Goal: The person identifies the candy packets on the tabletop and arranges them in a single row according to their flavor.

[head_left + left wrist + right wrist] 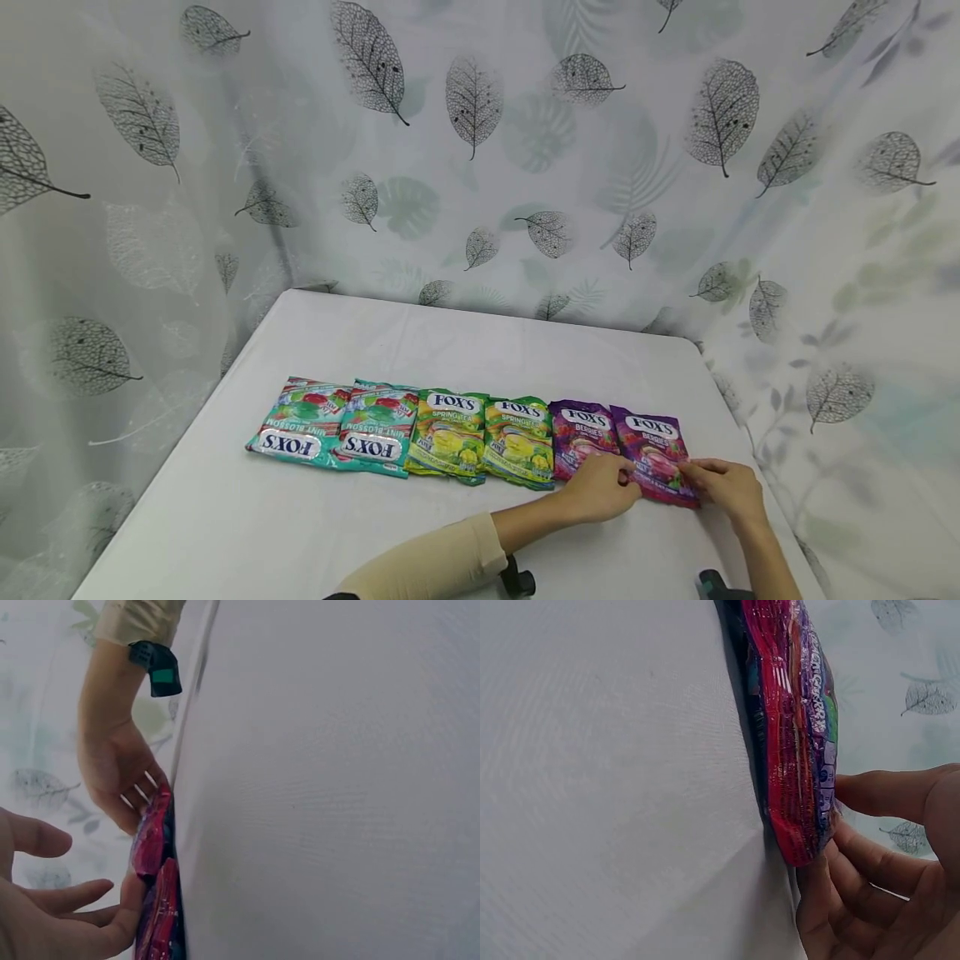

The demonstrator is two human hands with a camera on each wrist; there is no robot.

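Two purple bags of berries candy lie side by side at the right end of a row in the head view: the inner bag (583, 429) and the end bag (654, 454). My left hand (603, 490) reaches across their near edges where they meet. In the left wrist view its thumb stands apart, and some fingers (127, 907) touch the bags' edges. My right hand (731, 492) pinches the end bag's right edge. The right wrist view has the thumb (885, 791) on the bag's face and the other fingers at its edge and corner.
Leftward, the row continues with two yellow-green spring tea bags (448, 433) and two teal mint blossom bags (303, 417), whose lettering is upside down. All lie on a white-covered table (262, 525). A leaf-printed curtain (480, 167) hangs behind and at both sides.
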